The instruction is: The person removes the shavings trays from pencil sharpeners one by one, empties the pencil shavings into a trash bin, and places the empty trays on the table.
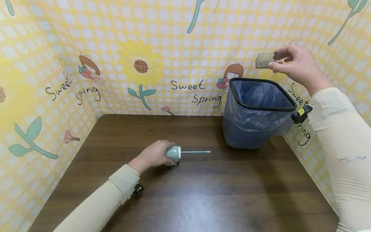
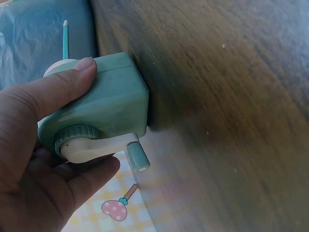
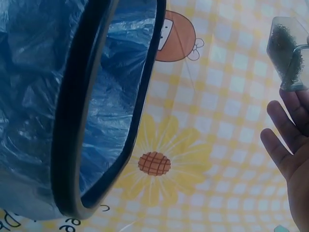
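Note:
My left hand (image 1: 155,154) grips a green hand-crank pencil sharpener (image 1: 174,154), which is on or just over the table. A thin light-blue pencil (image 1: 195,151) sticks out of its white front, pointing right. In the left wrist view the white crank (image 2: 99,146) with its green knob shows below my thumb. High at the right, my right hand (image 1: 299,64) pinches a clear shavings drawer (image 1: 264,60) by its end. Dark shavings lie inside the drawer, as the right wrist view shows. The drawer hangs above the far side of a blue trash bin (image 1: 243,129).
The bin has a black rim (image 1: 268,109) and a clear plastic liner; it stands at the back right of the brown wooden table (image 1: 185,199). Yellow checked cloth (image 1: 174,54) with flower prints surrounds the table at the back and sides.

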Action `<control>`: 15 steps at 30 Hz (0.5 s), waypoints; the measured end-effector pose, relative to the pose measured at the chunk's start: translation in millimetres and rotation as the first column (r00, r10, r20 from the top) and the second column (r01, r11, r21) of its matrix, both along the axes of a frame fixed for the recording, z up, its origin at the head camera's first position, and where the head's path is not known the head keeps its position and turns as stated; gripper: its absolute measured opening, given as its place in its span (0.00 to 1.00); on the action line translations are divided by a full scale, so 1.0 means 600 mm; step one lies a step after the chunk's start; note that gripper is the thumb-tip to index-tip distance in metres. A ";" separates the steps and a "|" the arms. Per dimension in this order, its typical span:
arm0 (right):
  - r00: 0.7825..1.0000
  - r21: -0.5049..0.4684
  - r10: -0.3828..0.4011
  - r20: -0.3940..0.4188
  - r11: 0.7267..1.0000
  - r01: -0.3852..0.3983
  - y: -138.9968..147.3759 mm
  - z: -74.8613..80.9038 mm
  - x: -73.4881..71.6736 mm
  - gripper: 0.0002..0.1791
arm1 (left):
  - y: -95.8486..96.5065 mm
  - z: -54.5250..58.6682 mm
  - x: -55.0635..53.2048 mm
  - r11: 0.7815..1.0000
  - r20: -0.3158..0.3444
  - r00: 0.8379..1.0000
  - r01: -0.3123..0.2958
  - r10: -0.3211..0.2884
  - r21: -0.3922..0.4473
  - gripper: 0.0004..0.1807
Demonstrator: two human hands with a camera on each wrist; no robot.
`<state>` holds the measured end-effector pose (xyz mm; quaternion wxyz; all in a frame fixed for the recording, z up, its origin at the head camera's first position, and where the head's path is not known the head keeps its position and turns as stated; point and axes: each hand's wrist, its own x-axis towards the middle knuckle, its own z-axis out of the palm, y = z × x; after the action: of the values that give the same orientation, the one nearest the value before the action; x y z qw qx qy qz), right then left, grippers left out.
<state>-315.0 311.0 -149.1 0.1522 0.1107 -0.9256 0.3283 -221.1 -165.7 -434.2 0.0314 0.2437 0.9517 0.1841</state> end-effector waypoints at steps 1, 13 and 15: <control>1.000 0.015 -0.002 0.001 1.000 0.002 0.000 0.001 -0.001 0.33 | 0.000 0.000 0.000 1.000 0.002 1.000 -0.002 0.002 -0.001 0.41; 0.998 0.153 0.057 0.002 0.987 -0.056 -0.007 0.013 -0.010 0.38 | -0.002 -0.003 0.000 1.000 0.001 1.000 -0.002 0.002 0.010 0.41; 0.998 0.166 0.067 0.002 0.984 -0.067 -0.008 0.017 -0.012 0.38 | -0.002 -0.004 0.000 1.000 -0.001 1.000 -0.002 0.002 0.013 0.41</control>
<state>-322.3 306.4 -139.1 0.1332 0.1547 -0.9452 0.2547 -220.9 -166.9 -436.3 0.0291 0.2433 0.9507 0.1902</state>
